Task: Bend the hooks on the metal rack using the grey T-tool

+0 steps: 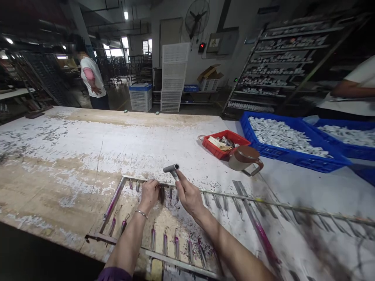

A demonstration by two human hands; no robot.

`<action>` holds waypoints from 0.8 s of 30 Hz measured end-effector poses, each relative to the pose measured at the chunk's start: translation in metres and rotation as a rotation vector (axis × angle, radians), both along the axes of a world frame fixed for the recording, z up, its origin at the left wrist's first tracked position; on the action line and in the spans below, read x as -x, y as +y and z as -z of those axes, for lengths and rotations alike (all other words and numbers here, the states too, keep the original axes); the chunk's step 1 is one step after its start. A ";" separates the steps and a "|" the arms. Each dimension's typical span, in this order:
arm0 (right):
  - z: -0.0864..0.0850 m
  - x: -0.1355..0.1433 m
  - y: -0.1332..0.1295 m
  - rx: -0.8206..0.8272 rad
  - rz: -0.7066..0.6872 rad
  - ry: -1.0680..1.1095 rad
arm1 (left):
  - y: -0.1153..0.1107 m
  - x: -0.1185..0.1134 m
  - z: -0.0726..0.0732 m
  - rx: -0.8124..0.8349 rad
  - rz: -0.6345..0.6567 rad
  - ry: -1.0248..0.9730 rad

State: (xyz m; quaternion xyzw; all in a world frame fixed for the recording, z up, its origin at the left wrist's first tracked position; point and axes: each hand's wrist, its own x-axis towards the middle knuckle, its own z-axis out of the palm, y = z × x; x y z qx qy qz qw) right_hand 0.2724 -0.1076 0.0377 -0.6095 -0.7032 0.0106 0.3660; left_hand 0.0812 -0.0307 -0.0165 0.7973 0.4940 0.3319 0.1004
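A long metal frame [215, 192] lies on the worktable, with rows of hooked metal strips along its bars, several coated purple. My left hand [150, 192] is at the frame's far bar, near its left end. Its fingers are bent together over the bar, and what they pinch is hidden. In my right hand [190, 195] is a grey metal hammer [171, 168] with a tubular head, held upright by its short handle just above the same bar. Purple-coated hooks [176, 242] hang from the near side of the frame, between my forearms.
Paint flakes litter the worn white table [152, 136]. A red basket [218, 150] and a lidded mug [244, 159] stand to the right, before blue crates [293, 152] of small white pieces. One person [92, 80] stands beyond the table; another [351, 91] is at right.
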 end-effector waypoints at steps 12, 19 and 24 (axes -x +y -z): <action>0.008 0.002 0.005 0.051 -0.028 -0.034 | -0.004 -0.002 0.000 0.023 -0.044 0.037; -0.004 -0.001 -0.001 0.141 -0.062 -0.030 | -0.002 -0.001 0.000 0.020 -0.033 0.031; 0.000 0.000 0.003 0.031 -0.027 0.015 | 0.000 0.001 0.000 0.003 -0.018 0.020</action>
